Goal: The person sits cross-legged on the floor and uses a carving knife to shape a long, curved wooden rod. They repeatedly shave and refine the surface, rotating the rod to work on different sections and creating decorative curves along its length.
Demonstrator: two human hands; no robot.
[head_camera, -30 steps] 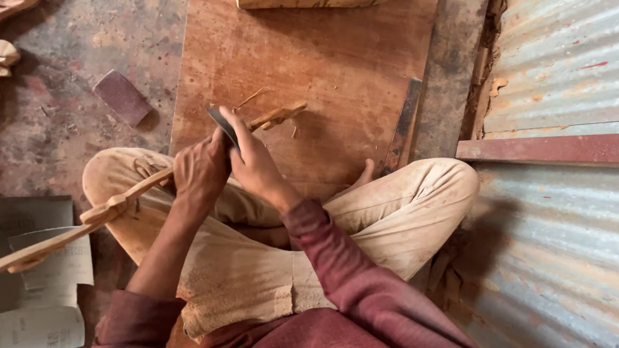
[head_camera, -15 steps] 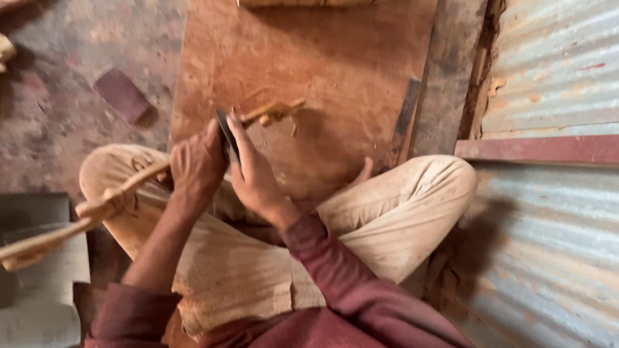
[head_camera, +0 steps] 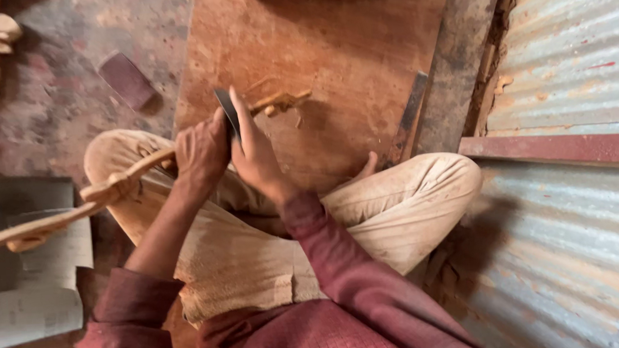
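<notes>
Wood-brown board and a carved strip, worked cross-legged on the floor.

Reddish plywood board (head_camera: 331,58) lies flat ahead of the crossed legs (head_camera: 256,234), giving a firm face under the work. Long pale carved strip (head_camera: 120,182) runs from the lower-left papers (head_camera: 30,284) across the left knee to the board's middle, so the knee props it. Left hand (head_camera: 200,148) is closed round the strip, steadying it; right hand (head_camera: 254,152) is closed on a dark flat blade (head_camera: 228,114), held upright against the wood between both hands.

carved wooden strip (head_camera: 120,184) — long, pale, slanted across lap | dark flat blade (head_camera: 228,113) — upright
</notes>
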